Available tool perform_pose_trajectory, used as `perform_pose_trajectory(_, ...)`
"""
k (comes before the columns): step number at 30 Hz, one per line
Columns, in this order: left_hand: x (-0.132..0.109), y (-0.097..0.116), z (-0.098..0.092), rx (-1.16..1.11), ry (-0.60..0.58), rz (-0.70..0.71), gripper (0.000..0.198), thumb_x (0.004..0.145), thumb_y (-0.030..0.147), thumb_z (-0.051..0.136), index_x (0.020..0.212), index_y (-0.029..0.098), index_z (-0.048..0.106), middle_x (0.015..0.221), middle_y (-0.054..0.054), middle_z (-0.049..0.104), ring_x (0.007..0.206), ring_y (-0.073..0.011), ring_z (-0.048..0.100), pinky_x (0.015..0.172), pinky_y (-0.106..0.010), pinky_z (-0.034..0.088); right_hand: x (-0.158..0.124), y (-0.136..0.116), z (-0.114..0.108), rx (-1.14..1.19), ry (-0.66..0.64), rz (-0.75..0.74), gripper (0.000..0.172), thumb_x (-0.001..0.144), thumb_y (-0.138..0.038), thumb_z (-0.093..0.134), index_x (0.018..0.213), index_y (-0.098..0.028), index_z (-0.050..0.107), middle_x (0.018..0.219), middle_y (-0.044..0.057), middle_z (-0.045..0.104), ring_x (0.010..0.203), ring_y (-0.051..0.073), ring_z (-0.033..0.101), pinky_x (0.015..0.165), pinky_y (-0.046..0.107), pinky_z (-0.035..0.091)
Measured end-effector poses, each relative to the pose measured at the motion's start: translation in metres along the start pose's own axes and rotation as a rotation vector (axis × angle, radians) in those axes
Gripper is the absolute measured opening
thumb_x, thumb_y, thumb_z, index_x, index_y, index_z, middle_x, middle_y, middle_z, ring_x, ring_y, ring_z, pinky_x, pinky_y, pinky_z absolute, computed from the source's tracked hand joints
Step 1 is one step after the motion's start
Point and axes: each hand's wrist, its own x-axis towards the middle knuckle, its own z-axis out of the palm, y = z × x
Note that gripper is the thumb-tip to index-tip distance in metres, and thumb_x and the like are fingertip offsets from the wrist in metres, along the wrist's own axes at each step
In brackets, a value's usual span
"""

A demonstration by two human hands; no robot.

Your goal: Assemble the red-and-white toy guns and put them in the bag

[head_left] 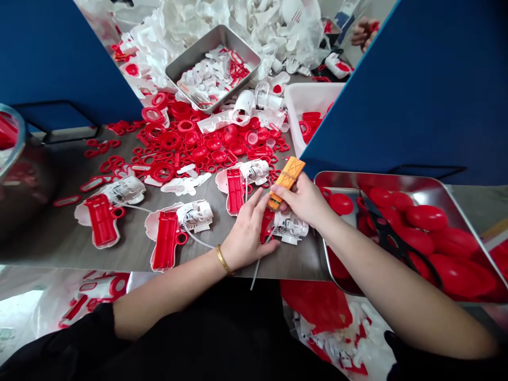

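My right hand (302, 197) grips a blocky orange tool (289, 177) with crossed ridges on its face; its lower tip is over a red-and-white plastic half-shell assembly (292, 225). Fingers stretched out, my left hand (248, 233) lies against the same assembly and partly covers its red handle. A thin whitish tube (256, 272) runs from under this hand past the table edge. Similar half-shells with wired white housings lie nearby: one just behind (236, 190), one left of my left hand (164, 241), another farther left (102, 221).
Loose red parts (182, 137) are heaped behind the assemblies. A metal tray (174, 71) of small pieces sits on them. On the right, a metal tray (444, 185) holds red domes and black scissors (387, 233). Blue panels (428, 95) flank the table. Another person's hand (362, 34) shows at back right.
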Motion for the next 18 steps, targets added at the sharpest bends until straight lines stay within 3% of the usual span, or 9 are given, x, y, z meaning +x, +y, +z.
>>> perform_pose_trajectory(9,-0.0016,-0.0061,-0.0060,0.030,-0.052,0.019,0.094,0.075,0.034,0.070,0.148,0.016,0.013,0.152,-0.024,0.020,0.144,-0.0351,0.022,0.114,-0.055,0.029,0.0022,0.0007,0.0033,-0.020,-0.011,-0.032,0.039,0.070,-0.039,0.076,0.089,-0.023,0.046,0.078,0.003,0.067,0.043,0.013,0.061,0.035,0.027,0.053)
perform_pose_trajectory(14,-0.0021,-0.0084,-0.0062,0.064,-0.034,0.043,0.096,0.075,0.037,0.070,0.148,0.014,0.012,0.152,-0.024,0.023,0.144,-0.0332,0.021,0.115,-0.053,0.028,0.0035,0.0031,0.0028,-0.010,0.005,-0.112,0.039,0.072,-0.042,0.072,0.096,-0.022,0.049,0.088,0.005,0.068,0.059,0.017,0.067,0.038,0.026,0.053)
perform_pose_trajectory(18,-0.0026,-0.0089,-0.0056,0.070,-0.026,0.033,0.098,0.074,0.038,0.071,0.148,0.015,0.011,0.152,-0.023,0.025,0.144,-0.0330,0.022,0.116,-0.053,0.028,0.0051,0.0054,0.0013,-0.038,0.048,-0.159,0.035,0.075,-0.043,0.070,0.092,-0.022,0.049,0.083,0.004,0.068,0.052,0.014,0.062,0.037,0.024,0.049)
